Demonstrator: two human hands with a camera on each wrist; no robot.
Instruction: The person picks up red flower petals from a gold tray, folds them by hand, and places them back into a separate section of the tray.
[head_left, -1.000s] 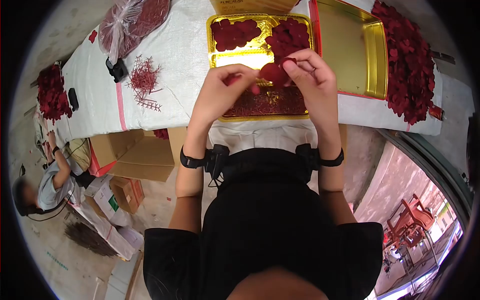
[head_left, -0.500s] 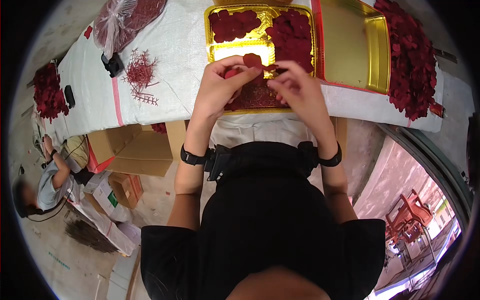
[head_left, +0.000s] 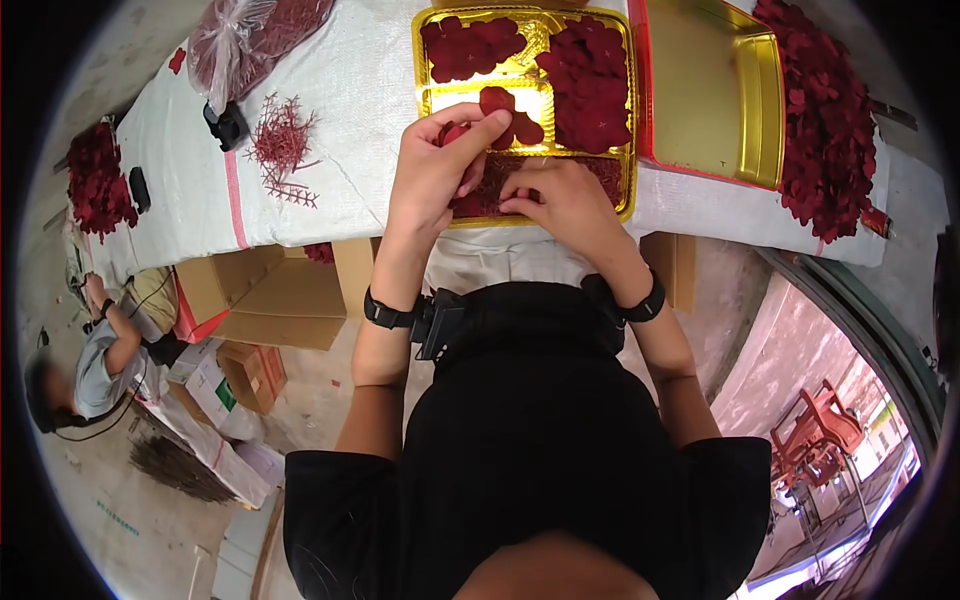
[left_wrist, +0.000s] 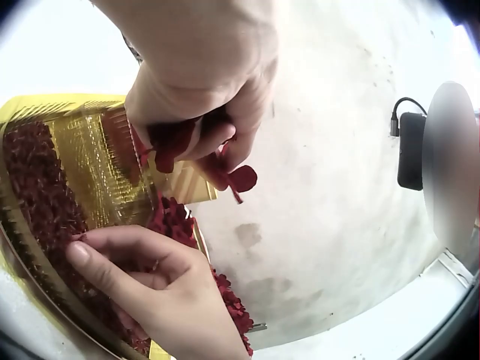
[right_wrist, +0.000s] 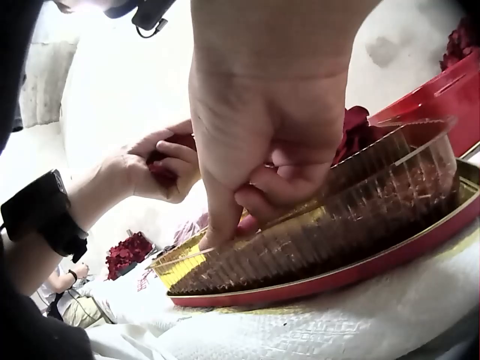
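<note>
My left hand (head_left: 435,165) pinches a dark red petal-shaped piece (head_left: 497,101) between thumb and forefinger, with more red pieces tucked in the curled fingers. That hand is over the left side of a gold tray (head_left: 634,190). The right hand (head_left: 575,205) reaches into the tray's front compartment of small dark red bits (left_wrist: 45,172), thumb and forefinger close together; whether they pinch a bit cannot be told. Red flower pieces (head_left: 588,90) fill the back right compartment, and others (head_left: 470,48) lie at the back left.
A gold-lined red lid (head_left: 705,90) lies right of the tray, beside a big heap of red flowers (head_left: 825,130). Leftward are a pile of red twiggy bits (head_left: 283,140), a black device (head_left: 226,125) and a plastic bag (head_left: 255,45). Another person (head_left: 95,370) is at far left.
The right hand has left the red piece near the left fingers and moved down to the front compartment. The left hand still holds its pieces, having shifted slightly left.
</note>
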